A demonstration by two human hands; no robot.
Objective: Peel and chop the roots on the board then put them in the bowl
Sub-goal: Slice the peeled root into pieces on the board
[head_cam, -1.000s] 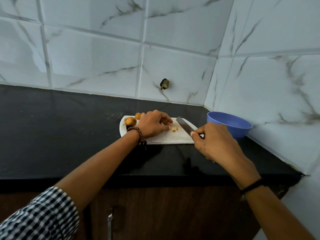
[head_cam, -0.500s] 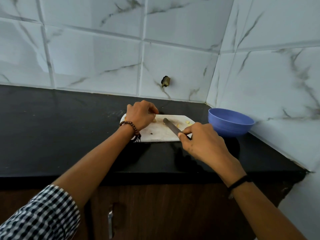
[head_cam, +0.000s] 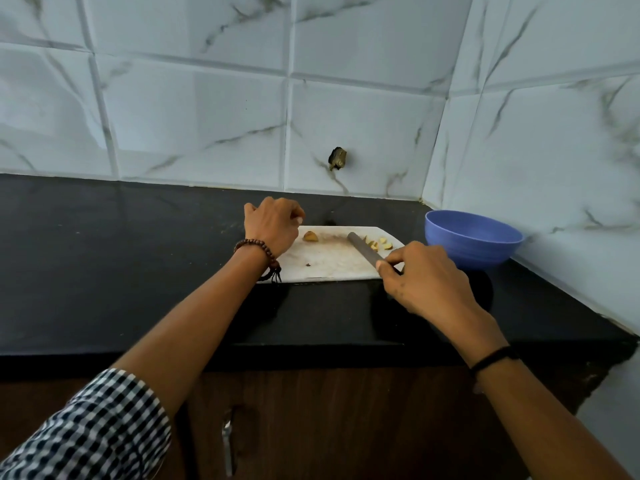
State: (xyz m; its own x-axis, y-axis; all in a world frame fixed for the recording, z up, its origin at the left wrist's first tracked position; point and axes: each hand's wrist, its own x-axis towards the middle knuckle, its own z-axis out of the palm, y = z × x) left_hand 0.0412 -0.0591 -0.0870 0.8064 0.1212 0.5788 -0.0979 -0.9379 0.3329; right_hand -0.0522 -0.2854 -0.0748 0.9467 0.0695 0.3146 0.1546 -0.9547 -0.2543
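On the surface [head_cam: 104, 271], at the far left corner of the board [head_cam: 329, 265], my left hand [head_cam: 273, 225] hovers with fingers curled; I cannot tell whether it holds anything. Just right of it lies a root piece [head_cam: 310, 236], nearer this hand. The knife [head_cam: 363, 247] lies diagonally, tip pointing away, with chopped bits [head_cam: 380, 242] along its right side. My right hand [head_cam: 420, 273] grips its handle, knuckles up. The bowl [head_cam: 472, 240] stands just past the board's right end.

Black-and-white checked left sleeve [head_cam: 86, 427], brown bead bracelet [head_cam: 257, 247], black right wristband [head_cam: 493, 358].
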